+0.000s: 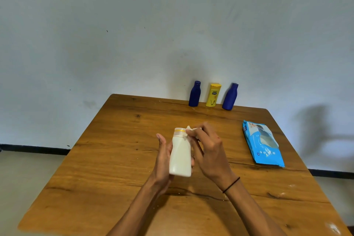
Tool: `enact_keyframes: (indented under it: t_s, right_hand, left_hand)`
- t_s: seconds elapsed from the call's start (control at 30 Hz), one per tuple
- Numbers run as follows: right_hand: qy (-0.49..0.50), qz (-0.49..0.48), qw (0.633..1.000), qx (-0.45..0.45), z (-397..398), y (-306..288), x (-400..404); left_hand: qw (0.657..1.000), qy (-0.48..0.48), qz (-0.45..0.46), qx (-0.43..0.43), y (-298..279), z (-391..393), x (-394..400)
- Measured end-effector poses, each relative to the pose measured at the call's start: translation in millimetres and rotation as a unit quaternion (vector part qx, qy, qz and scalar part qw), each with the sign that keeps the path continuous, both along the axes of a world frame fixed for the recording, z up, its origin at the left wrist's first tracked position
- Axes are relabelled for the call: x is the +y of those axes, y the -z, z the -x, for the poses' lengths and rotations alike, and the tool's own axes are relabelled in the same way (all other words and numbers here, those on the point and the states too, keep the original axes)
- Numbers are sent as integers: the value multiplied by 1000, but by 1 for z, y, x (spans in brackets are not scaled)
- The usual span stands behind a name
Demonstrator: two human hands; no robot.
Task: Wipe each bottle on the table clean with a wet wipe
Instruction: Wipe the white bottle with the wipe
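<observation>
Even, soft daylight; dim shadows on the wall (pixel 314 132); wide-angle bending at edges; slightly soft focus.

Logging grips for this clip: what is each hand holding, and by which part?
Left hand grips the white bottle around its lower body. Right hand pinches a wet wipe against the bottle's neck.

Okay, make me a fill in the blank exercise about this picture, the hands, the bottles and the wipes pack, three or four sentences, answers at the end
1. The left hand holds a ____ bottle above the table.
2. The right hand presses a wet wipe against the bottle's ____.
3. Between two blue bottles at the wall stands a ____ bottle.
4. The wipes pack lies on the person's ____ side.

Answers: white; cap; yellow; right
</observation>
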State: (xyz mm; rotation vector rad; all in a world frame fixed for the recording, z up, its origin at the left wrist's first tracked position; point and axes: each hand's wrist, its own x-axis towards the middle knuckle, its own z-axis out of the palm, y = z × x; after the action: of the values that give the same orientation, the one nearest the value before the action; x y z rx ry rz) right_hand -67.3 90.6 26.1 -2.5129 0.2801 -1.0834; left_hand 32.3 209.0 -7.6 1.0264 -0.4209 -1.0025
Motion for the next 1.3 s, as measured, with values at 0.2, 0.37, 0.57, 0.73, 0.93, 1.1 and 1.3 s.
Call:
enact_keyframes:
  t_s: [0.2, 0.37, 0.57, 0.73, 0.93, 1.1, 1.3]
  right_hand:
    - [-48, 1, 999, 4, 2, 2, 15]
    - [-134, 86, 987, 32, 24, 14, 36]
    - [-76, 32, 996, 24, 16, 16, 14]
    - [-5, -31, 999, 4, -9, 4, 4]
    - [-16, -57, 998, 4, -7, 10, 19]
    - [-129, 38, 991, 23, 12, 14, 33]
    - [-117, 51, 992, 19, 14, 14, 15]
  left_hand:
    - [1000, -10, -7, -12, -2, -4, 3]
    - [998, -52, -22, 26, 0, -5, 4]
    - [997, -12, -23, 70, -2, 5, 2]
    - [991, 37, 17, 127, -1, 4, 5]
    - [982, 67, 73, 162, -5, 3, 13]
    - [973, 46, 79, 211, -1, 2, 9]
    - [978, 56, 73, 189, -1, 7, 4]
